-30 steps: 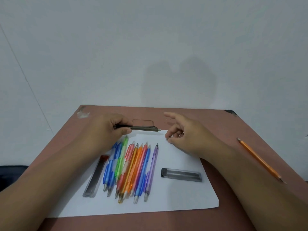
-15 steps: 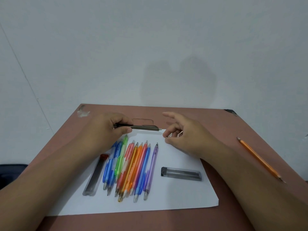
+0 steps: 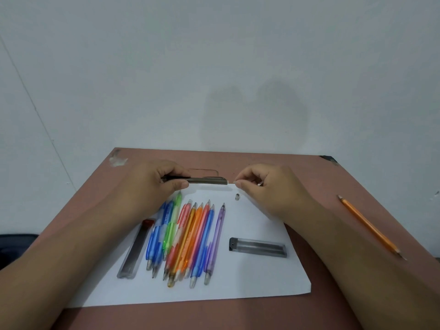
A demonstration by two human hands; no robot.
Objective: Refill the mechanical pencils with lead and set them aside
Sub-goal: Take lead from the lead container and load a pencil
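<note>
Head view: left hand (image 3: 152,186) grips dark pencil (image 3: 207,180) above paper (image 3: 257,279); right hand (image 3: 269,186) pinches its white end; cap (image 3: 237,196) on paper below.

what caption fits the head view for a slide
Left hand holds a dark pencil; right hand pinches its end.

A single head-worn camera is looking forward and down from close above the desk (image 3: 309,177), facing the pale wall (image 3: 214,67) behind it, with both forearms reaching in from the bottom edge.
</note>
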